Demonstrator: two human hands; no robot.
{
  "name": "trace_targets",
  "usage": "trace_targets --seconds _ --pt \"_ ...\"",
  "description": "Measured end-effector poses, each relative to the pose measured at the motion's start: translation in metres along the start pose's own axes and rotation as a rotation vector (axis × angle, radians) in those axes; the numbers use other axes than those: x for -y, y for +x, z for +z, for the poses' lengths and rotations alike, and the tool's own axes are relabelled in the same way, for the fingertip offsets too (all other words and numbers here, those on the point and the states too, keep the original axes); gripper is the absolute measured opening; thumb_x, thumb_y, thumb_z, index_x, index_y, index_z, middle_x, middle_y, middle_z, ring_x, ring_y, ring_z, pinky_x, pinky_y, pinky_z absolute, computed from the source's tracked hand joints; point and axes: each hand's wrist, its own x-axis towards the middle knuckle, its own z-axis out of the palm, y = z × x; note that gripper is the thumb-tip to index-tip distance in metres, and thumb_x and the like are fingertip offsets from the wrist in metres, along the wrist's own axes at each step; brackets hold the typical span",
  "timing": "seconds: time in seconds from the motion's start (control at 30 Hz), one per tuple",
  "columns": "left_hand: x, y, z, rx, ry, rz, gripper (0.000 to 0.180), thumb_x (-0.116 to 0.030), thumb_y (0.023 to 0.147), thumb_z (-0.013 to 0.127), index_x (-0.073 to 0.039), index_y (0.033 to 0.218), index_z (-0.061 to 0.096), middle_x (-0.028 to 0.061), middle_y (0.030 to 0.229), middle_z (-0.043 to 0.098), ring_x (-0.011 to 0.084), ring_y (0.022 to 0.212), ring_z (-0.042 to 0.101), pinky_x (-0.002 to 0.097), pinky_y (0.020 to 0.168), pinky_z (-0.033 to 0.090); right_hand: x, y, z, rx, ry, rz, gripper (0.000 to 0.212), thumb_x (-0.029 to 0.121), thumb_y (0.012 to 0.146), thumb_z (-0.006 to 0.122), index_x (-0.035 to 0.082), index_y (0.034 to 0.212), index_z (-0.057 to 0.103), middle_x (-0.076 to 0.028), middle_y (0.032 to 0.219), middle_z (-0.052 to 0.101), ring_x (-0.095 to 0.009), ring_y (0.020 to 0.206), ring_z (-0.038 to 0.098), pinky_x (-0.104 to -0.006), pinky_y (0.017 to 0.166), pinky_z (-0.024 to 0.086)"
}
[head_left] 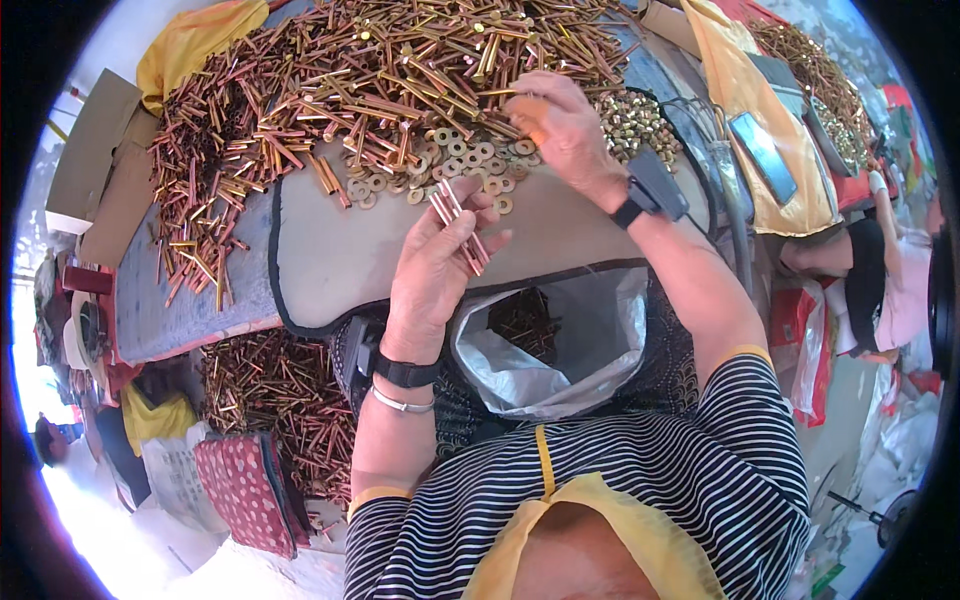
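My left hand [432, 245] is closed round a few copper-coloured bolts [458, 228], held tilted above the grey mat [350, 250]. Flat metal washers [470, 155] lie loose on the mat just past its fingers. My right hand [560, 125] is raised at the near edge of a big heap of bolts [400, 60], close to a small pile of brass-coloured nuts [635, 125]. Something orange covers one of its fingers. Motion smears its fingertips, so whether they grip anything cannot be told.
An open white sack [610, 310] with dark bolts inside sits before my body. More bolts [280, 390] lie lower left. Cardboard boxes [110, 130] stand at the far left. A phone [762, 158] rests on orange cloth at right. Another person [895, 280] is at the right edge.
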Motion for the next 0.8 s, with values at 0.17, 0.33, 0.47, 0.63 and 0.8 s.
trace_targets --seconds 0.17,0.33,0.47,0.63,0.8 --pt "0.004 0.000 0.002 0.078 -0.026 -0.064 0.045 -0.017 0.096 0.051 -0.002 0.136 0.037 0.0026 0.092 0.058 0.0110 0.078 0.059 0.0337 0.077 0.056 0.028 -0.014 -0.024 -0.222 0.555 0.355 0.011 0.005 0.095 0.051 0.003 0.105 0.052 -0.007 0.087 0.065 -0.015 0.071 0.064 -0.0259 0.065 0.051" --pt "0.004 -0.004 -0.004 0.103 -0.040 -0.065 0.041 -0.022 0.098 0.049 -0.008 0.135 0.041 0.0022 0.087 0.055 0.0067 0.063 0.045 0.0221 0.057 0.042 0.054 -0.039 -0.059 0.199 0.603 0.990 0.017 0.011 0.094 0.052 0.003 0.108 0.057 -0.007 0.071 0.063 -0.014 0.059 0.056 -0.0280 0.053 0.044" --pt "0.005 -0.002 0.003 -0.079 -0.039 0.077 0.033 -0.020 0.099 0.047 -0.010 0.131 0.047 0.0027 0.087 0.057 0.0069 0.059 0.039 0.0203 0.052 0.031 0.062 -0.048 -0.063 0.270 0.394 0.614 0.015 0.012 0.089 0.059 0.002 0.097 0.066 -0.012 0.073 0.062 -0.018 0.058 0.055 -0.0305 0.054 0.043" --pt "0.003 0.006 -0.006 -0.209 -0.099 0.218 0.025 -0.018 0.096 0.053 -0.008 0.119 0.056 0.0004 0.090 0.058 0.0091 0.071 0.050 0.0234 0.057 0.041 0.068 -0.035 -0.051 0.435 0.235 0.372 0.017 0.009 0.083 0.062 0.004 0.098 0.066 -0.013 0.081 0.065 -0.028 0.069 0.062 -0.0358 0.062 0.048" --pt "-0.002 0.007 -0.016 -0.244 -0.141 0.252 0.020 -0.014 0.093 0.059 -0.007 0.112 0.060 -0.0020 0.088 0.058 0.0078 0.068 0.049 0.0225 0.055 0.040 0.078 -0.018 -0.051 0.676 -0.037 0.249 0.011 0.011 0.080 0.058 0.004 0.087 0.064 -0.012 0.075 0.060 -0.033 0.072 0.060 -0.0417 0.060 0.046"
